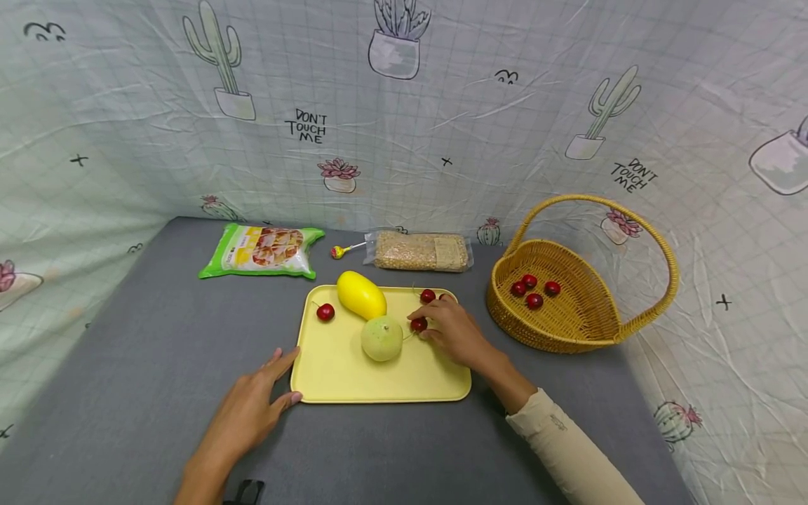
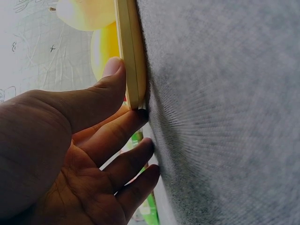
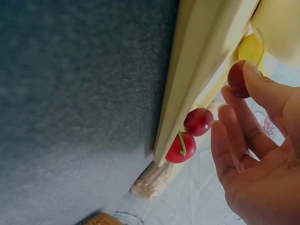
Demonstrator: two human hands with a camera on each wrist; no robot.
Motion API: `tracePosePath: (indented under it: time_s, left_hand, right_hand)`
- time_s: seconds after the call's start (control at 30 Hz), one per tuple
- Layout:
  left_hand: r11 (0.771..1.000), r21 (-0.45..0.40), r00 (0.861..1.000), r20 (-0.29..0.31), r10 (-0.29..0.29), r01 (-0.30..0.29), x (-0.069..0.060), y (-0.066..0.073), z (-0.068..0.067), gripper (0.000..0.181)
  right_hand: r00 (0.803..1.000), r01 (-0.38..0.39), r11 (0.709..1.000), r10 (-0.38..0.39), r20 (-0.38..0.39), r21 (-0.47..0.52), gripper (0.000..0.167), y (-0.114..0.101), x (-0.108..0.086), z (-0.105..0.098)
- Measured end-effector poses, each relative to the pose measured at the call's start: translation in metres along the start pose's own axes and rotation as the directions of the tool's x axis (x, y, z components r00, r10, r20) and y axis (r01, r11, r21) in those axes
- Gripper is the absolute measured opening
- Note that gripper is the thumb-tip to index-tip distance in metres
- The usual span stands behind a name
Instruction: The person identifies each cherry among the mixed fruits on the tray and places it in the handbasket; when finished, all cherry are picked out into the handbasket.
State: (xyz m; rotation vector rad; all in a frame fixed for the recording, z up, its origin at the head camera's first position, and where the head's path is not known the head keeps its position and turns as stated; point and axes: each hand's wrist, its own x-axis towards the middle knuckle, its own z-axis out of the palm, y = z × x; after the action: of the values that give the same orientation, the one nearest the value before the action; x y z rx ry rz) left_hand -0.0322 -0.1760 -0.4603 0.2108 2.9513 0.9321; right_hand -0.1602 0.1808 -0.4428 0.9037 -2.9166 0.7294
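My right hand (image 1: 449,328) pinches a dark red cherry (image 3: 237,78) between thumb and finger, at the right part of a yellow tray (image 1: 341,382). Beside that hand two more cherries (image 3: 198,122) lie on the tray, one partly hidden by the hand in the head view. My left hand (image 1: 249,403) touches the tray's lower left corner and left edge, its thumb against the rim (image 2: 129,56) and its fingers extended. Also on the tray are a smooth yellow mango-shaped fruit (image 1: 362,295), a round pale green fruit (image 1: 381,339) and a cherry (image 1: 325,312) at the left.
A woven basket (image 1: 555,340) with a tall handle stands right of the tray, holding several cherries (image 1: 534,301). Behind the tray lie a green packet (image 1: 265,250), a lollipop (image 1: 339,251) and a clear bag of grain (image 1: 418,252). A printed cloth (image 1: 404,126) hangs behind the grey table (image 1: 158,337).
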Motion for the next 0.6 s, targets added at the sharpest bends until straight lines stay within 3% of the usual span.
tracePosePath:
  time_s: [0.3,0.6]
  left_hand:
    - [1.0,0.0,1.0,-0.001,0.004,-0.004,-0.001,0.0,0.0,0.077]
    - [1.0,-0.002,1.0,-0.007,0.007,-0.007,0.0,0.001,-0.001,0.077]
  right_hand:
    - [0.996,0.038,0.999,-0.035,-0.085,0.032,0.035,0.001,-0.013,-0.007]
    - [0.987,0.024,1.0,-0.022,-0.16,0.013,0.039,0.002,-0.023,-0.018]
